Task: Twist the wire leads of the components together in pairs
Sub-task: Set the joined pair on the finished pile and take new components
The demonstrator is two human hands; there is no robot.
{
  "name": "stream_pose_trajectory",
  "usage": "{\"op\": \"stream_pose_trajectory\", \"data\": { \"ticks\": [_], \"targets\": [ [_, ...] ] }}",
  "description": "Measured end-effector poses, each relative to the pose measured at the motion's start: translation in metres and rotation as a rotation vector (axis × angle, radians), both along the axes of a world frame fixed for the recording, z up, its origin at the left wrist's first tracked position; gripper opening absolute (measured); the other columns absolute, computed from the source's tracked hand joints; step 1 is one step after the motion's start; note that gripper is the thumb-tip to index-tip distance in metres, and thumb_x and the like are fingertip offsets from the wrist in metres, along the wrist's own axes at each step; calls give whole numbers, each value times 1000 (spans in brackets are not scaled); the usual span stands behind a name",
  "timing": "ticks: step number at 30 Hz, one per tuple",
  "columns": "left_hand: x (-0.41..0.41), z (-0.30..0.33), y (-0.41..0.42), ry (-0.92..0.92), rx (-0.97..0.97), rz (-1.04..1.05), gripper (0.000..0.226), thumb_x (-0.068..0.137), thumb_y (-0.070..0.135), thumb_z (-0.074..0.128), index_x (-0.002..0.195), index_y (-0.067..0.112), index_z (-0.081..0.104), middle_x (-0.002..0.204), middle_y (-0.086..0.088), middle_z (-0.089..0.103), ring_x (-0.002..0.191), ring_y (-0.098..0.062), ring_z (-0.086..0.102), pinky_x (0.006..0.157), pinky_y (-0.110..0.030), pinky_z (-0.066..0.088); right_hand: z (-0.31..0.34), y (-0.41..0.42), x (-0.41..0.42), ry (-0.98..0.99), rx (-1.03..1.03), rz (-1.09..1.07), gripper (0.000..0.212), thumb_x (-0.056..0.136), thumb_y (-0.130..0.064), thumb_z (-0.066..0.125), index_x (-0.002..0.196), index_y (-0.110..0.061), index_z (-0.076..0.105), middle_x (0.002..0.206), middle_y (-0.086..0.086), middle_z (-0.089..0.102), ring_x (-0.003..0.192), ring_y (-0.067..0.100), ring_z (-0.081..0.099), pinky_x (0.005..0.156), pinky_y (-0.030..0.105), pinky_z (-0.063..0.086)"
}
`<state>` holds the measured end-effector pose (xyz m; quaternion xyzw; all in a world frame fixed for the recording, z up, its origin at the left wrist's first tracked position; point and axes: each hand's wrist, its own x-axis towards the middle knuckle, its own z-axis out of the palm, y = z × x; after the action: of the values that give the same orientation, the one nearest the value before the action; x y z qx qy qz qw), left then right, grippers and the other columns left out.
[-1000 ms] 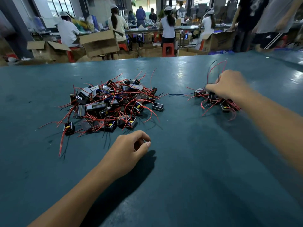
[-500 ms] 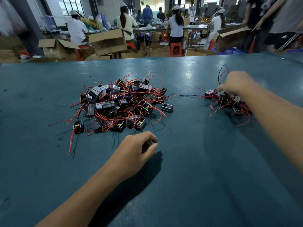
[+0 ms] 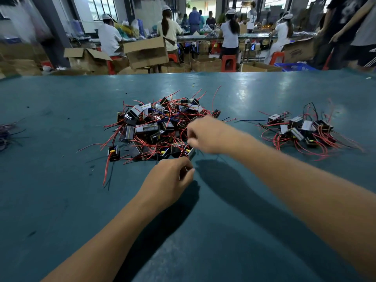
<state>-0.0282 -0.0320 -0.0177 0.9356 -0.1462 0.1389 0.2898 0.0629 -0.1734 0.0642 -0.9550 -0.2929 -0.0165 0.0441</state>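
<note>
both hands (image 3: 207, 135) (blurred) perhaps at pile (image 3: 154, 125)

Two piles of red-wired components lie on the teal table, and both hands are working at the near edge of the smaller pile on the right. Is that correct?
Not quite. The head view shows the left hand and the right hand at the near edge of the larger pile in the middle of the teal table, not the smaller pile on the right, which nobody is touching. The rest stands.

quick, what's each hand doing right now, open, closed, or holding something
Left hand: fingers curled at the big pile's near edge; any hold cannot be told.
Right hand: blurred over the pile; cannot be told.
</note>
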Motion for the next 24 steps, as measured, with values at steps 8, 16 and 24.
{"op": "stream_pose_trajectory", "data": {
  "ticks": [8,16,24],
  "targets": [
    [7,6,15,-117,3,109,14,95,25,62,86,16,67,71,1,66,65,-19,59,61,-42,50,-50,22,14,-166,-55,-109,35,85,-47,66,89,-17,49,89,3,54,87,29,57,64,34,38],
    [37,15,116,-260,-60,721,20,93,28,61,93,8,64,94,-13,63,91,-33,57,78,-38,44,-56,0,-3,-170,198,-90,23,93,-40,56,104,-19,56,99,-2,57,90,23,56,68,35,45],
    [51,-15,130,48,129,795,26,93,22,64,111,5,54,112,-21,47,93,-42,55,79,-48,48,-44,-24,8,-175,431,-135,19,94,-14,49,98,-17,67,98,2,69,91,26,62,73,34,48]
  ]
}}
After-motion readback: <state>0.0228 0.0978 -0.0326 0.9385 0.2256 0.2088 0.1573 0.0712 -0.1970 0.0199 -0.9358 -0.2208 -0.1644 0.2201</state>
